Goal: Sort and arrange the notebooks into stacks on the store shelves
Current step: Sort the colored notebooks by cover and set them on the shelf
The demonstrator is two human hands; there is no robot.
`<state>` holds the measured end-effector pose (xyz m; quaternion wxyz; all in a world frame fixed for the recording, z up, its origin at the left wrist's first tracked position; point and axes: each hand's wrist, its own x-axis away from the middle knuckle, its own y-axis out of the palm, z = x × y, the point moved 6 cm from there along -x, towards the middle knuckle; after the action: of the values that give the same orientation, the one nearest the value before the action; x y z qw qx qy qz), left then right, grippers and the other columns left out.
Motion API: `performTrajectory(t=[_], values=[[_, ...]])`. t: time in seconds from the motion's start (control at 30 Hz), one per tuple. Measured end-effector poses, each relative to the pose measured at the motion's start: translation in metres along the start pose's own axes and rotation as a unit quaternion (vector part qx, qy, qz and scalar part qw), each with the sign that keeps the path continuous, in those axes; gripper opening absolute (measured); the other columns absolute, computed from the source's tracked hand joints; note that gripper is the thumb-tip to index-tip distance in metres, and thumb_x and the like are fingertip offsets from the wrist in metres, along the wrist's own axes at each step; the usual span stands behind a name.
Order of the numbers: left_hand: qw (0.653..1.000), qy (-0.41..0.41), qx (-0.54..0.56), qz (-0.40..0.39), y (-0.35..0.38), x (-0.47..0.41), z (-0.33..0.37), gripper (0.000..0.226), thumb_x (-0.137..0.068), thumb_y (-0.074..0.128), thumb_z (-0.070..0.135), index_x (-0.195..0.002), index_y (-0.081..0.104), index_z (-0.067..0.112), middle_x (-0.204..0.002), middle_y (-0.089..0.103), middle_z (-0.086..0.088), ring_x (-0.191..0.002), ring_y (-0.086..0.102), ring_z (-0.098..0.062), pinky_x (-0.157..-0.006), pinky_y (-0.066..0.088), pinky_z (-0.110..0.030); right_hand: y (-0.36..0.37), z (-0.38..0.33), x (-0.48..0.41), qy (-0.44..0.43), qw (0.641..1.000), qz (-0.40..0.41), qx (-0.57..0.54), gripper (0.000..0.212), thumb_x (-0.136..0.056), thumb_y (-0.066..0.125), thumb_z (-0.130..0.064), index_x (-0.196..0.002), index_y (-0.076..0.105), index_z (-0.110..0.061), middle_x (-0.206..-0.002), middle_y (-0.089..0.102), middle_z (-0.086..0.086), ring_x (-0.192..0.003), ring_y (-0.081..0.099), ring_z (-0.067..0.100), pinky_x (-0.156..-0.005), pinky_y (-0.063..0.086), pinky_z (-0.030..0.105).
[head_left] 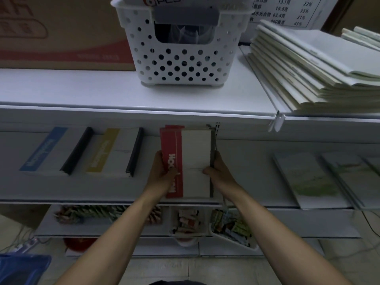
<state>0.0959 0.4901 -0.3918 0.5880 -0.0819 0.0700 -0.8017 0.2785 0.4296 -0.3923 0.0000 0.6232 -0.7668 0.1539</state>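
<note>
- Now my left hand (163,171) and right hand (219,171) grasp the red notebook stack (192,161), fingers curled round its side edges.
- It lies on the middle shelf (246,177), right of the yellow stack (112,153).
- Squaring step, I judge; next I press the edges flush, then let go.

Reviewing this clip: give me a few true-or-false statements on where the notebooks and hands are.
1. The left hand and right hand both grip the red-banded notebook stack. True.
2. The yellow-banded stack lies between the blue-banded stack and the red-banded notebook stack. True.
3. The white perforated basket and the pale notebook pile share the top shelf. True.
4. The pale notebook pile lies left of the basket. False: it lies to the basket's right.
5. The right hand is empty. False: it grips the stack's dark spine edge.
</note>
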Motion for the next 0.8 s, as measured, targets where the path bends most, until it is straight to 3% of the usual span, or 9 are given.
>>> performTrajectory(t=[0.07, 0.13, 0.17, 0.27, 0.33, 0.43, 0.57, 0.7, 0.8], values=[[0.996, -0.079, -0.008, -0.041, -0.007, -0.009, -0.001, 0.037, -0.097, 0.058, 0.0, -0.126, 0.052, 0.022, -0.114, 0.07, 0.002, -0.093, 0.069, -0.006, -0.073, 0.056, -0.023, -0.001, 0.001, -0.005, 0.046, 0.999, -0.015, -0.001, 0.042, -0.098, 0.056, -0.007, -0.131, 0.042, -0.03, -0.113, 0.057, -0.012, -0.103, 0.058, 0.005, -0.09, 0.049, 0.02], [0.988, -0.14, -0.049, -0.052, -0.013, -0.018, -0.005, 0.012, -0.096, 0.064, 0.005, -0.099, 0.065, 0.017, -0.104, 0.073, -0.009, -0.086, 0.072, -0.019, -0.072, 0.059, -0.029, 0.003, 0.005, -0.011, 0.101, 0.995, -0.013, -0.01, 0.026, -0.099, 0.059, -0.012, -0.122, 0.054, -0.022, -0.106, 0.063, -0.006, -0.1, 0.063, 0.015, -0.093, 0.053, 0.03], [0.982, -0.155, -0.092, -0.061, -0.013, -0.024, -0.007, 0.011, -0.096, 0.066, 0.009, -0.088, 0.066, 0.016, -0.097, 0.073, -0.009, -0.08, 0.071, -0.019, -0.068, 0.058, -0.026, 0.006, 0.007, -0.015, 0.115, 0.993, -0.004, 0.013, 0.018, -0.099, 0.058, -0.012, -0.116, 0.061, -0.015, -0.106, 0.067, 0.002, -0.099, 0.066, 0.021, -0.093, 0.055, 0.034], [0.962, -0.173, -0.19, -0.092, -0.01, -0.041, -0.019, 0.017, -0.094, 0.065, 0.014, -0.078, 0.064, 0.01, -0.081, 0.069, -0.007, -0.068, 0.065, -0.017, -0.062, 0.053, -0.024, 0.014, 0.023, -0.031, 0.153, 0.985, 0.029, 0.078, 0.029, -0.091, 0.056, -0.012, -0.107, 0.068, 0.01, -0.109, 0.069, 0.025, -0.096, 0.068, 0.036, -0.089, 0.057, 0.047], [0.956, -0.181, -0.206, -0.102, -0.009, -0.049, -0.025, 0.012, -0.093, 0.062, 0.014, -0.085, 0.065, 0.005, -0.089, 0.071, -0.011, -0.075, 0.068, -0.022, -0.067, 0.055, -0.029, 0.02, 0.027, -0.038, 0.164, 0.981, 0.046, 0.094, 0.016, -0.089, 0.054, -0.013, -0.082, 0.064, -0.002, -0.093, 0.067, 0.021, -0.078, 0.064, 0.028, -0.069, 0.058, 0.034], [0.944, -0.178, -0.256, -0.106, -0.006, -0.056, -0.028, 0.032, -0.093, 0.061, 0.018, -0.115, 0.065, -0.005, -0.116, 0.069, -0.02, -0.104, 0.069, -0.035, -0.085, 0.059, -0.038, 0.024, 0.014, -0.037, 0.157, 0.978, 0.075, 0.118, 0.032, -0.092, 0.05, -0.009, -0.066, 0.039, -0.022, -0.07, 0.048, 0.002, -0.059, 0.044, 0.012, -0.046, 0.033, 0.021], [0.928, -0.18, -0.309, -0.109, -0.002, -0.058, -0.025, 0.033, -0.096, 0.056, 0.014, -0.119, 0.062, -0.008, -0.122, 0.066, -0.021, -0.11, 0.066, -0.037, -0.081, 0.054, -0.033, 0.028, 0.01, -0.039, 0.147, 0.964, 0.074, 0.209, 0.029, -0.094, 0.055, -0.016, -0.069, 0.04, -0.02, -0.074, 0.048, -0.001, -0.063, 0.047, 0.012, -0.045, 0.032, 0.021], [0.913, -0.158, -0.357, -0.123, 0.0, -0.058, -0.02, 0.021, -0.097, 0.053, 0.013, -0.077, 0.056, 0.006, -0.106, 0.068, -0.016, -0.108, 0.066, -0.035, -0.08, 0.049, -0.028, 0.028, 0.0, -0.042, 0.11, 0.945, 0.065, 0.3, 0.031, -0.093, 0.057, -0.014, -0.068, 0.039, -0.02, -0.069, 0.046, -0.002, -0.058, 0.044, 0.009, -0.04, 0.027, 0.018], [0.898, -0.141, -0.405, -0.099, -0.003, -0.059, -0.021, 0.026, -0.093, 0.055, 0.025, -0.101, 0.065, 0.003, -0.114, 0.069, -0.018, -0.11, 0.065, -0.037, -0.098, 0.052, -0.041, 0.028, -0.003, -0.039, 0.097, 0.936, 0.091, 0.326, 0.032, -0.094, 0.057, -0.014, -0.068, 0.039, -0.02, -0.07, 0.044, -0.001, -0.056, 0.041, 0.009, -0.04, 0.029, 0.019]])
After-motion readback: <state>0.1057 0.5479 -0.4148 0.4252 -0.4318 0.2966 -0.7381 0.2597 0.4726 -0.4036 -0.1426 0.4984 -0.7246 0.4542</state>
